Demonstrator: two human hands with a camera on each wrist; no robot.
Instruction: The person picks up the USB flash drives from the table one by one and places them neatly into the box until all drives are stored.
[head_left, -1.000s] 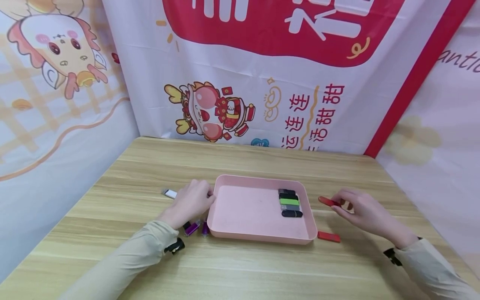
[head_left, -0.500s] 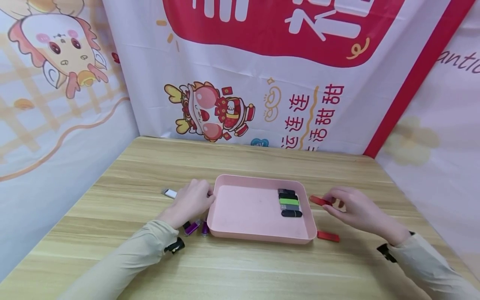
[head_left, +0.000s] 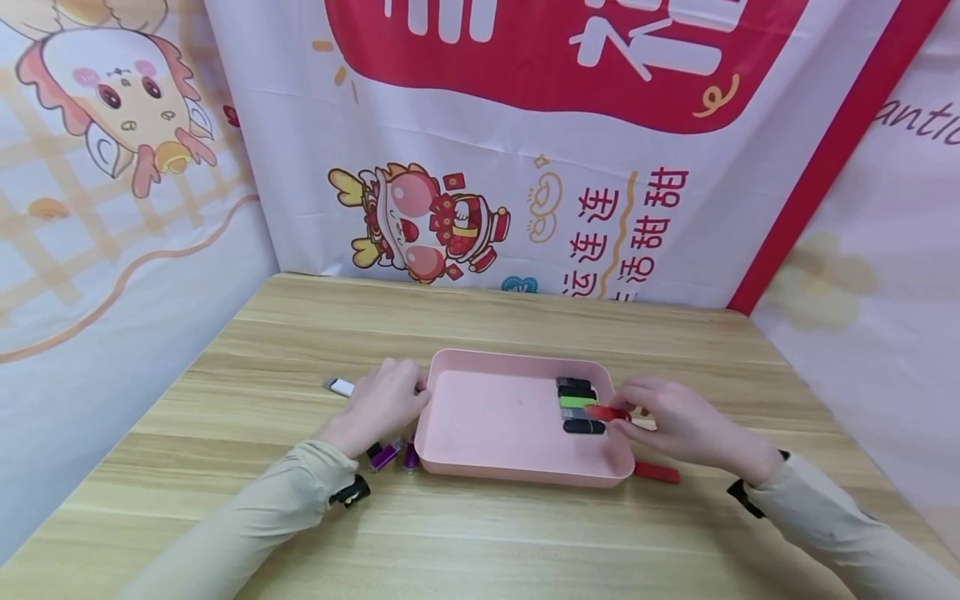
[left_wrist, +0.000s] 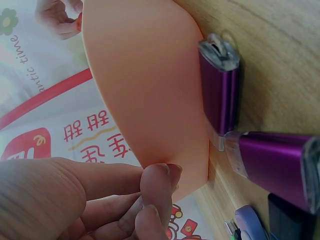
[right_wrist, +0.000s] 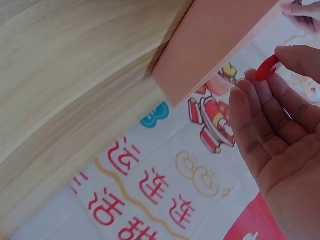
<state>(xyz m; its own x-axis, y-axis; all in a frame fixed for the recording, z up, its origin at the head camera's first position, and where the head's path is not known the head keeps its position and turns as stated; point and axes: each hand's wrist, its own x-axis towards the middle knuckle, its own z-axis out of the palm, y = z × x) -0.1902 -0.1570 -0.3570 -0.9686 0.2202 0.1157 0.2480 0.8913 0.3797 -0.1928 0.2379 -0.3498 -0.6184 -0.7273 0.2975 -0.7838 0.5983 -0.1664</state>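
One red stick [head_left: 602,412], pinched in the right grip [head_left: 671,419], had crossed into the pink tray [head_left: 487,433], above the row of sticks [head_left: 576,402], seemingly close to placement; the left grip [head_left: 384,400] pinched the tray's left rim

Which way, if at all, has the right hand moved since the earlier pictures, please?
Yes, leftward in the head view: the right hand holds a red stick over the pink tray; a second ago both were fully right of it.
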